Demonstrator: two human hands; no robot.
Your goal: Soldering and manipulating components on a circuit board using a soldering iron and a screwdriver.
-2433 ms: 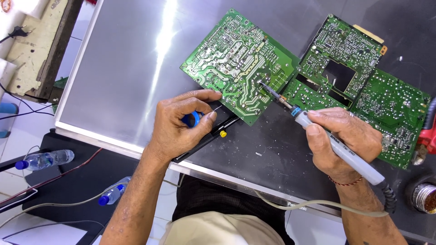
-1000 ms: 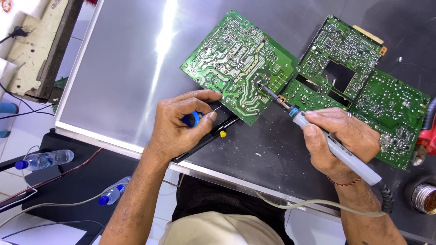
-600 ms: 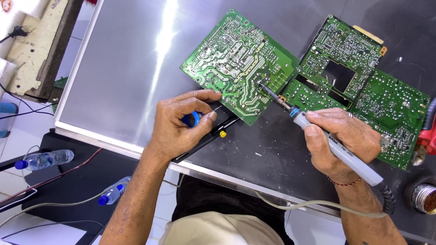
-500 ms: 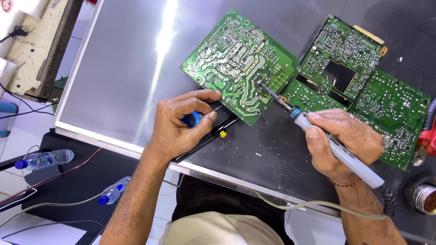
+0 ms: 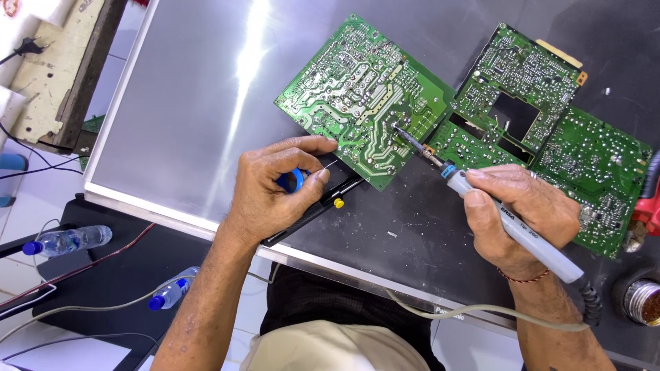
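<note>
Soldering at the green circuit board (image 5: 364,93), I note right hand (image 5: 526,220) closed on the soldering iron (image 5: 512,227), tip at a joint, left hand (image 5: 278,189) pinching solder wire (image 5: 330,166); feeding wire onto the joint seems next.

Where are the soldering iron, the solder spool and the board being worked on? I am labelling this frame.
soldering iron (image 5: 522,237): head view, on its grey handle.
solder spool (image 5: 293,180): head view, on its blue side.
green circuit board (image 5: 357,82): head view, on its bare soldered face.

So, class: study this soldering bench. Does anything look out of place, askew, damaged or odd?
Little stands out. The right-hand green board has a rectangular hole in it, and the circuit board under the soldering iron lies skewed on the metal sheet. Nothing looks spilled or broken.
</note>
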